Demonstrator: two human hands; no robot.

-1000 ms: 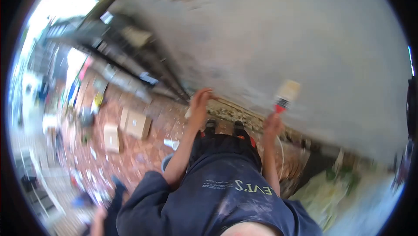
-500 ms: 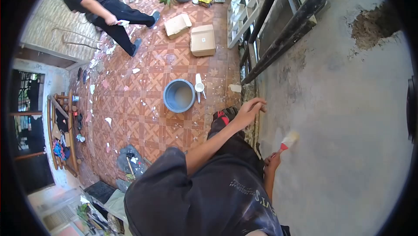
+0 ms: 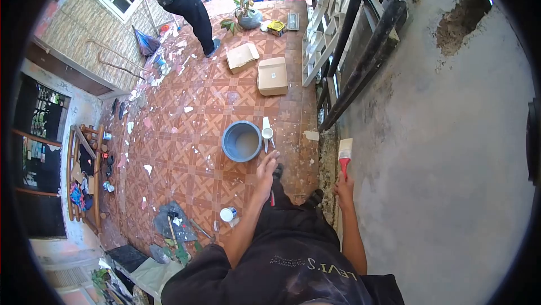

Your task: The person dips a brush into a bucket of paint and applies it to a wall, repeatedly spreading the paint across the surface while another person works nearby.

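Observation:
My right hand (image 3: 345, 185) is closed round the red handle of a paintbrush (image 3: 345, 153), its pale bristles pointing away from me beside the grey wall (image 3: 439, 164). My left hand (image 3: 267, 171) is held out over the tiled floor, fingers extended and nothing in it. Just beyond it stands a blue-grey bucket (image 3: 242, 141) with greyish contents. A white scoop-like item (image 3: 267, 132) lies at the bucket's right side.
A person in dark clothes (image 3: 191, 9) stands at the upper left. Cardboard boxes (image 3: 273, 76), a potted plant (image 3: 248, 19) and a white tub (image 3: 228, 214) are on the floor. Black metal railing (image 3: 366, 57) borders the wall; a wooden rack (image 3: 84, 181) stands left.
The brush has come off the wall and now points forward. My left hand has moved left toward the bucket. The other person has moved farther off, and the white tub has come into view.

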